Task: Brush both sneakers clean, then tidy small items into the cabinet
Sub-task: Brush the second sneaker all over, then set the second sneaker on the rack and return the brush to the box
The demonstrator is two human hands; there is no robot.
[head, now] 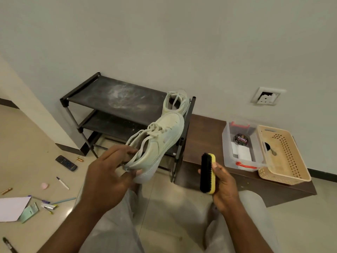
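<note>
The sneaker is hovering before the shoe rack with the fingers of your left hand curling round its heel, while your right hand is gripping the brush just beside it, so be bracing that heel and stroking toeward, bristles flat.

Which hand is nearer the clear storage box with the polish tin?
Right. The right hand, gripping the shoe brush, is just below-left of the clear storage box; the left hand holds a sneaker farther left.
</note>
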